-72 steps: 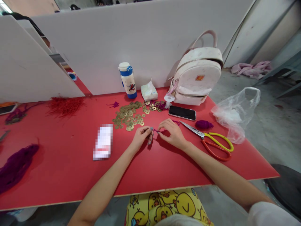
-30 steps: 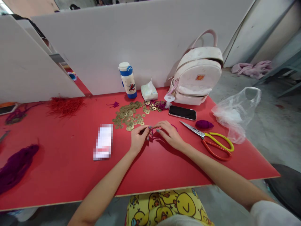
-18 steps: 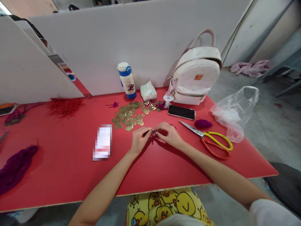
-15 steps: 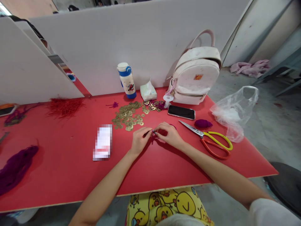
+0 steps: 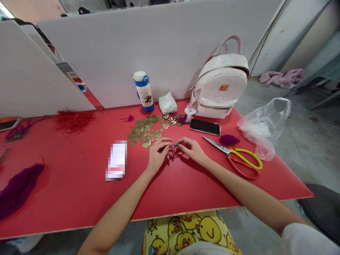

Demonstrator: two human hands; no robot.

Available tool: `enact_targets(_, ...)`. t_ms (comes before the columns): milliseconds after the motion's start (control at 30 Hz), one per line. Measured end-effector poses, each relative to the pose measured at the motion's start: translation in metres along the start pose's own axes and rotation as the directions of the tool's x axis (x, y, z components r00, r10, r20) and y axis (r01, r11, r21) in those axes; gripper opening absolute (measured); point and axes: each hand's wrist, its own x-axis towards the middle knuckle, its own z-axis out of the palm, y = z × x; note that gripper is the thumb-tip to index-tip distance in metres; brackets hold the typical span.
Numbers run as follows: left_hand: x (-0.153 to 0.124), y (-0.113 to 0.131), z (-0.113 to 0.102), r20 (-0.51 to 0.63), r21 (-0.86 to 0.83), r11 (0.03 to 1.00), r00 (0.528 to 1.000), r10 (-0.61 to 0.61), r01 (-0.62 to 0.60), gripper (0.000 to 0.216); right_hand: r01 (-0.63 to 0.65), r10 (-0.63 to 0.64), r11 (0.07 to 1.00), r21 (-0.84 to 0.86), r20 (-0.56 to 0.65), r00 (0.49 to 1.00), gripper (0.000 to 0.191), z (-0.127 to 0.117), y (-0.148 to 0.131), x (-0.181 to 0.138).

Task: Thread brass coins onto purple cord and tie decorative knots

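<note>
Between my two hands runs a purple cord [image 5: 174, 152], looped and hanging just over the red table. My left hand [image 5: 158, 154] pinches one part of it between thumb and fingertips. The cord's other side is pinched by my right hand [image 5: 191, 150], a short gap away. Whether a coin sits in the cord is too small to tell. Beyond my left hand lies a spread of brass coins with holes [image 5: 145, 129]. To the right of my right hand are large scissors [image 5: 230, 152] with one yellow and one red handle, and a small purple yarn bundle [image 5: 229, 139].
A phone [image 5: 205, 126], white spool [image 5: 190, 114], tissue pack [image 5: 168, 103], bottle [image 5: 143, 91] and white backpack [image 5: 220, 85] line the back. A plastic bag [image 5: 265, 127] hangs at the right edge. Leftward are a blurred white packet [image 5: 117, 160], red threads [image 5: 74, 120] and a purple skein [image 5: 21, 189].
My hands have drawn slightly apart, and more of the cord loop shows between them. The things on the table stay where they were.
</note>
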Motion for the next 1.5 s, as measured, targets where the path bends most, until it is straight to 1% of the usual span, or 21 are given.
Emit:
enact_targets(67, 0.001, 0.000, 0.000, -0.006, 0.014, 1.000, 1.000, 0.000, 0.000, 0.024, -0.029, 0.024, 0.997, 0.077, 0.066, 0.998, 0.024, 0.001, 0.000, -0.001)
enact_targets(133, 0.002, 0.001, -0.001, -0.017, 0.020, 1.000, 1.000, 0.010, -0.010, 0.023, -0.053, 0.041, 0.994, 0.095, 0.119, 0.992, 0.026, 0.003, 0.001, -0.001)
enact_targets(200, 0.003, 0.002, -0.001, -0.019, 0.002, 1.000, 1.000, 0.004, -0.004, 0.023, -0.062, 0.049, 0.994, 0.092, 0.139, 0.989, 0.027, 0.005, 0.002, -0.002)
enact_targets(267, 0.003, 0.002, 0.000, -0.012, -0.057, 0.998, 0.999, -0.040, 0.039, 0.027, -0.055, 0.043, 0.995, 0.082, 0.135, 0.990, 0.026, 0.006, 0.002, -0.002)
enact_targets(367, 0.003, 0.000, 0.002, 0.043, -0.203, 0.965, 0.987, -0.157, 0.163, 0.036, -0.036, 0.035, 0.999, 0.005, 0.086, 0.996, 0.022, 0.004, 0.001, -0.001)
enact_targets(433, 0.002, -0.002, 0.003, 0.114, -0.291, 0.923, 0.967, -0.226, 0.250, 0.039, -0.017, 0.022, 0.996, -0.091, 0.048, 0.999, 0.017, 0.003, 0.000, -0.001)
enact_targets(500, 0.001, -0.004, 0.004, 0.156, -0.329, 0.893, 0.951, -0.269, 0.306, 0.041, 0.019, -0.018, 0.981, -0.193, 0.009, 1.000, 0.013, 0.002, 0.000, -0.001)
enact_targets(567, 0.001, -0.004, 0.005, 0.124, -0.304, 0.899, 0.948, -0.292, 0.317, 0.041, 0.052, -0.071, 0.970, -0.236, -0.072, 0.995, 0.010, 0.003, -0.001, -0.002)
enact_targets(633, 0.002, -0.004, 0.005, 0.031, -0.239, 0.923, 0.952, -0.303, 0.301, 0.041, 0.087, -0.129, 0.971, -0.223, -0.181, 0.975, 0.013, 0.004, -0.003, -0.004)
enact_targets(667, 0.002, -0.004, 0.004, -0.021, -0.205, 0.935, 0.953, -0.301, 0.291, 0.040, 0.112, -0.158, 0.970, -0.216, -0.210, 0.965, 0.015, 0.005, -0.004, -0.006)
enact_targets(700, 0.003, -0.004, 0.004, -0.070, -0.180, 0.944, 0.953, -0.294, 0.278, 0.038, 0.145, -0.191, 0.965, -0.221, -0.203, 0.960, 0.018, 0.006, -0.005, -0.007)
enact_targets(733, 0.003, -0.004, 0.003, -0.111, -0.164, 0.950, 0.952, -0.286, 0.266, 0.037, 0.180, -0.222, 0.954, -0.240, -0.161, 0.962, 0.021, 0.007, -0.005, -0.009)
enact_targets(800, 0.004, -0.005, 0.001, -0.166, -0.151, 0.957, 0.948, -0.270, 0.246, 0.036, 0.244, -0.262, 0.918, -0.311, -0.017, 0.965, 0.027, 0.010, -0.006, -0.012)
enact_targets(867, 0.004, -0.005, 0.000, -0.188, -0.145, 0.960, 0.946, -0.265, 0.240, 0.034, 0.284, -0.263, 0.869, -0.404, 0.107, 0.959, 0.033, 0.014, -0.005, -0.014)
enact_targets(967, 0.004, -0.005, 0.000, -0.188, -0.130, 0.962, 0.947, -0.261, 0.240, 0.033, 0.307, -0.242, 0.799, -0.517, 0.191, 0.951, 0.038, 0.018, -0.004, -0.016)
enact_targets(1033, 0.004, -0.004, 0.000, -0.186, -0.122, 0.965, 0.949, -0.253, 0.233, 0.032, 0.310, -0.249, 0.784, -0.538, 0.185, 0.951, 0.038, 0.019, -0.005, -0.016)
enact_targets(1167, 0.003, -0.004, 0.000, -0.176, -0.136, 0.966, 0.954, -0.244, 0.221, 0.032, 0.313, -0.306, 0.820, -0.479, 0.094, 0.947, 0.034, 0.017, -0.007, -0.017)
enact_targets(1200, 0.003, -0.004, 0.001, -0.171, -0.141, 0.965, 0.954, -0.246, 0.223, 0.033, 0.317, -0.310, 0.820, -0.476, 0.095, 0.946, 0.034, 0.016, -0.008, -0.017)
enact_targets(1267, 0.004, -0.005, 0.000, -0.169, -0.142, 0.964, 0.954, -0.249, 0.226, 0.034, 0.321, -0.295, 0.802, -0.504, 0.135, 0.946, 0.035, 0.016, -0.007, -0.017)
enact_targets(1367, 0.003, -0.006, 0.000, -0.182, -0.134, 0.965, 0.951, -0.249, 0.226, 0.035, 0.299, -0.238, 0.770, -0.564, 0.182, 0.954, 0.039, 0.018, -0.004, -0.018)
enact_targets(1500, 0.003, -0.005, 0.001, -0.179, -0.143, 0.960, 0.948, -0.264, 0.241, 0.035, 0.256, -0.167, 0.750, -0.610, 0.201, 0.965, 0.041, 0.022, -0.002, -0.018)
